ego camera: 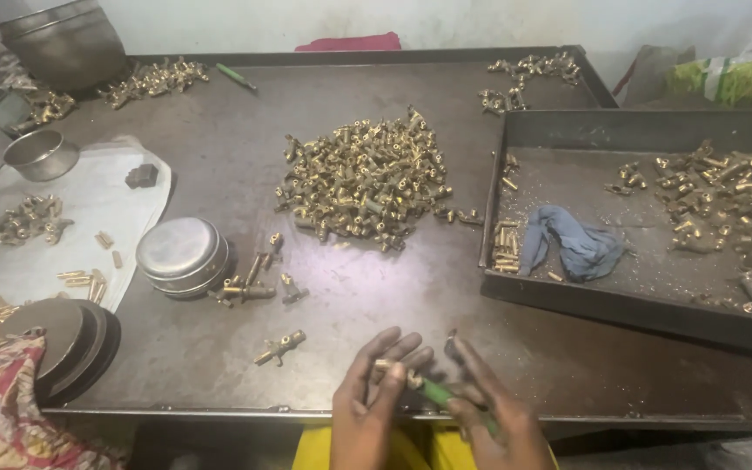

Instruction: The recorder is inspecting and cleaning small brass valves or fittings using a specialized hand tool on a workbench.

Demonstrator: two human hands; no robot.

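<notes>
At the near edge of the dark metal table [350, 296], my left hand [374, 400] pinches a small brass fitting [393, 372] between its fingertips. My right hand [489, 409] grips a green-handled tool [435, 393] whose tip meets that fitting. A large heap of brass fittings [363, 178] lies in the table's middle. A few loose fittings [254, 283] and one single fitting [280, 346] lie left of my hands.
A dark tray [567, 300] at right holds a blue rag [576, 248], brass pins [506, 248] and more fittings [733, 204]. A steel bowl upside down [180, 257], round dark discs [67, 344], a white sheet [89, 218] and a small steel bowl [41, 155] sit left. Smaller brass piles [154, 80] line the far edge.
</notes>
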